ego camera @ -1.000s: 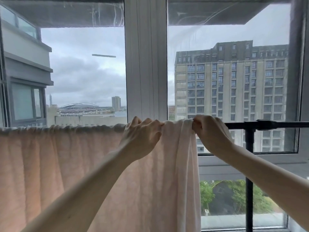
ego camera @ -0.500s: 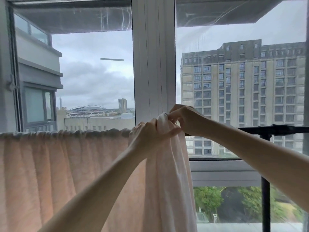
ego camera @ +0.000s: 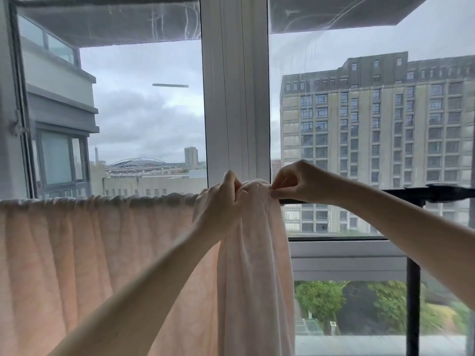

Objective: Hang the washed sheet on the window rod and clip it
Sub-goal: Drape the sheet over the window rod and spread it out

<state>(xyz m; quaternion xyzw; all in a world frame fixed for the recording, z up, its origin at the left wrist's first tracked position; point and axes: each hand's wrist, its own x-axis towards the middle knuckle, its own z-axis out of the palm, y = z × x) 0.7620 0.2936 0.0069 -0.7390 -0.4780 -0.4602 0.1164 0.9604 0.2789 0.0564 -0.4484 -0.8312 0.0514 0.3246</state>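
Note:
A pale pink sheet point(ego camera: 90, 253) hangs over the black rod point(ego camera: 401, 194) across the window, gathered in folds along the left half. Its right end point(ego camera: 254, 265) is bunched into a thick hanging fold. My left hand point(ego camera: 221, 206) grips that bunch at the top, on the rod line. My right hand point(ego camera: 295, 179) pinches the bunch's upper right edge with fingertips, just above the rod. The rod is bare to the right of my hands. No clip is visible.
A white window mullion point(ego camera: 235, 98) stands directly behind my hands. A black vertical post point(ego camera: 412, 304) drops from the rod at the right, under a black joint point(ego camera: 442, 192). Glass panes lie close behind the rod, with buildings and trees outside.
Both hands came together from a wider grip on the sheet's right end and bunched it. My right hand has shifted from a full grip on the rod to a fingertip pinch.

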